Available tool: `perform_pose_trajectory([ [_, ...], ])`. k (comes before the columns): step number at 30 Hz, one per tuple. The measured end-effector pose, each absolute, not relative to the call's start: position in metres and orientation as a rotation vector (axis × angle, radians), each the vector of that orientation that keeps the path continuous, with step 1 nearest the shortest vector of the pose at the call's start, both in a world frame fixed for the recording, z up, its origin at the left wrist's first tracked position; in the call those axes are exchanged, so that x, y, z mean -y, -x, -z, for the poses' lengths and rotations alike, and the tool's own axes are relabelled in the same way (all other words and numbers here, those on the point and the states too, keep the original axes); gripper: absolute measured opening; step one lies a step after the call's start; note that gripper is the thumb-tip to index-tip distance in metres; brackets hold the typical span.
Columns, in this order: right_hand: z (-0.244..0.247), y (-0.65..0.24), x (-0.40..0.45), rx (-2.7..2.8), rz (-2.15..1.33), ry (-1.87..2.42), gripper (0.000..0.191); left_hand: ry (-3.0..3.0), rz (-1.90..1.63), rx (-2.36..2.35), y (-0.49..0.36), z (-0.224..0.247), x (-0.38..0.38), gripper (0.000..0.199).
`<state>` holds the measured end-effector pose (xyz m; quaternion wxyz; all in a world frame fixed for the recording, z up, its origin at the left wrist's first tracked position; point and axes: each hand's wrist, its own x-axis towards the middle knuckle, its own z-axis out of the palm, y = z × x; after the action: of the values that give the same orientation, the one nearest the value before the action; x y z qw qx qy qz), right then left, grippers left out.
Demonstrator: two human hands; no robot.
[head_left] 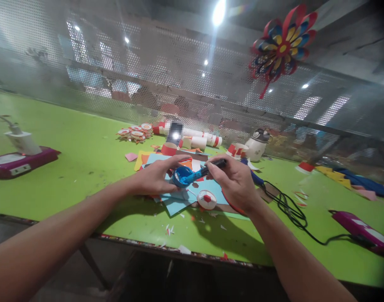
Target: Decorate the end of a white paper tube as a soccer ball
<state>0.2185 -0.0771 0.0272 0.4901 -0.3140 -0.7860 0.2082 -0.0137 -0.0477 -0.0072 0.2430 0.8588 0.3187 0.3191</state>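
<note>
Over the sheets of paper, my left hand (157,174) grips a small round pot (180,178) with blue paint inside, thumb on the near side and fingers on the far side. My right hand (234,180) is closed on the black handle of a paintbrush (199,173). The brush's blue-coated head is in the mouth of the pot. Just below the hands lies a white paper disc (207,199) with a red patch in its middle. Light-blue paper (176,205) is spread under it, along with orange and brown pieces.
Stacked red-and-white discs (137,132) and red-banded white paper tubes (204,137) lie behind my hands, near a white jar (257,146). Purple power strips (24,161) stand at both sides; a black cable (288,205) coils at right. A paper flower (283,48) hangs above.
</note>
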Motion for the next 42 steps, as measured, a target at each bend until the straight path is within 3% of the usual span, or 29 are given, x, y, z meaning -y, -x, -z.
perform_pose_trajectory([
  [12,-0.039,-0.239,0.074,1.928,-0.899,0.637,0.007,-2.370,-0.807,-0.827,0.015,0.005,0.050,0.085],
  [22,-0.046,-0.236,0.082,2.166,-0.755,0.741,0.009,-2.440,-0.761,-0.842,0.016,0.005,0.051,0.088],
  [33,-0.041,-0.236,0.068,1.852,-0.837,0.716,0.008,-2.450,-0.800,-0.912,0.016,0.003,0.051,0.085],
  [42,-0.040,-0.233,0.073,1.906,-0.818,0.756,0.009,-2.446,-0.742,-0.917,0.016,0.005,0.050,0.086],
])
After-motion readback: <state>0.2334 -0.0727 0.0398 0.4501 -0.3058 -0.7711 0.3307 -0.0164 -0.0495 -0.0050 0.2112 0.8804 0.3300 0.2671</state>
